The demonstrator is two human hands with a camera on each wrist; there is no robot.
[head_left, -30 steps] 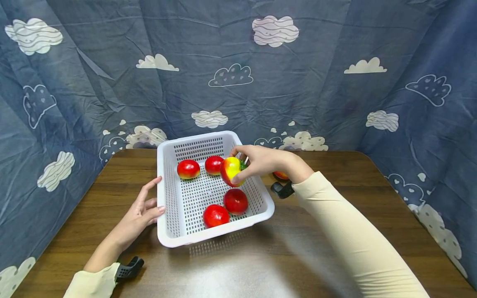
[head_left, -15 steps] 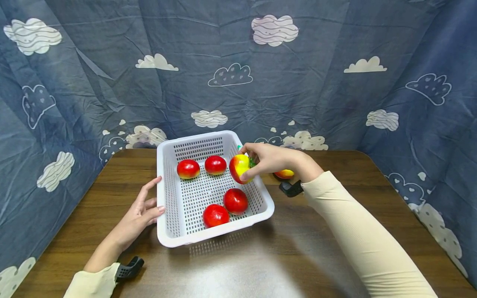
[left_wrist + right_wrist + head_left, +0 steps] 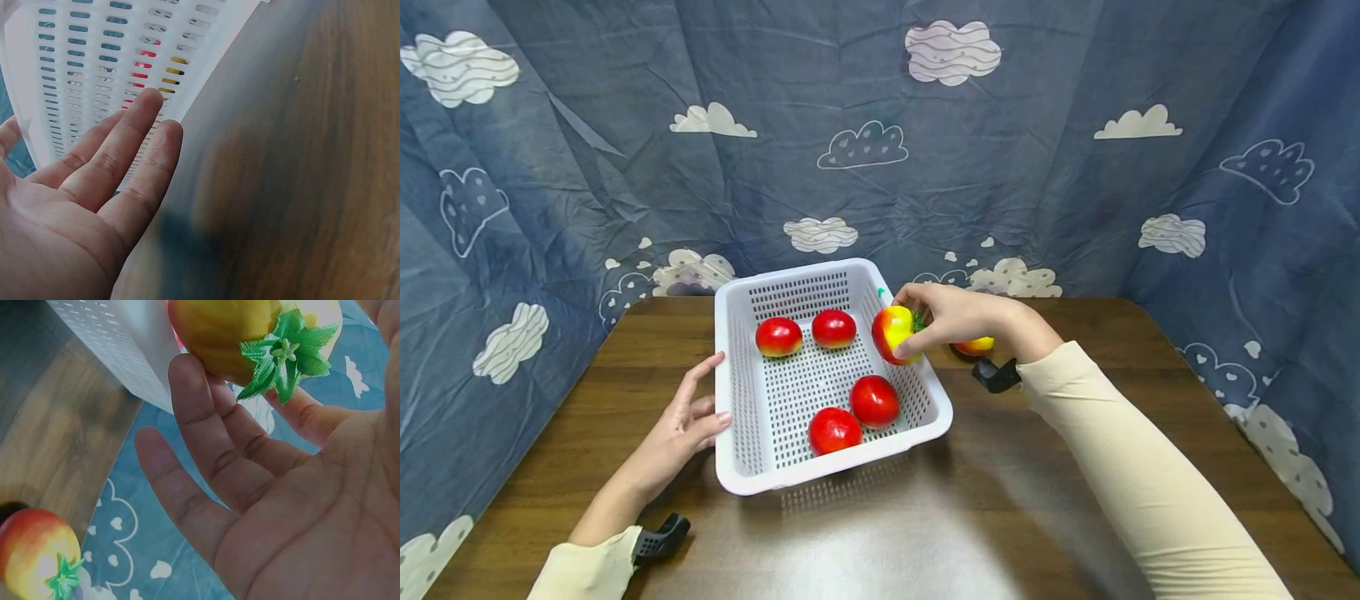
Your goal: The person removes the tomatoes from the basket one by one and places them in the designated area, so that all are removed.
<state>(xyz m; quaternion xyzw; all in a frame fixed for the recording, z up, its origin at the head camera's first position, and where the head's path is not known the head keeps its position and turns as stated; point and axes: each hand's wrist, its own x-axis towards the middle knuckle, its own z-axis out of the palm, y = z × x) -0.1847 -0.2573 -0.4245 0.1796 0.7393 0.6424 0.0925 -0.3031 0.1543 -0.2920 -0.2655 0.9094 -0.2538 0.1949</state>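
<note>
My right hand (image 3: 957, 320) pinches a red-and-yellow toy fruit (image 3: 894, 333) between thumb and fingers, over the right side of a white perforated plastic basket (image 3: 838, 476). In the right wrist view the held fruit (image 3: 234, 337) shows its green fabric leaves toward the palm, with two fingers not wrapped round it. Several red fruits lie in the basket: two toward the back, (image 3: 778, 337) being the left fruit, and two near the front. My left hand (image 3: 672, 435) rests fairly straight fingers against the basket's left side; the left wrist view shows its fingertips at the slotted wall (image 3: 115, 37).
Another red-and-yellow fruit (image 3: 976, 346) sits on the wooden table (image 3: 880, 550) right of the basket, partly hidden by my right wrist. A blue cloud-print cloth (image 3: 1037, 183) hangs behind and beside the table.
My right hand has moved to the right with the fruit, from over the basket's inside toward its right rim. The left hand and basket have stayed in place.
</note>
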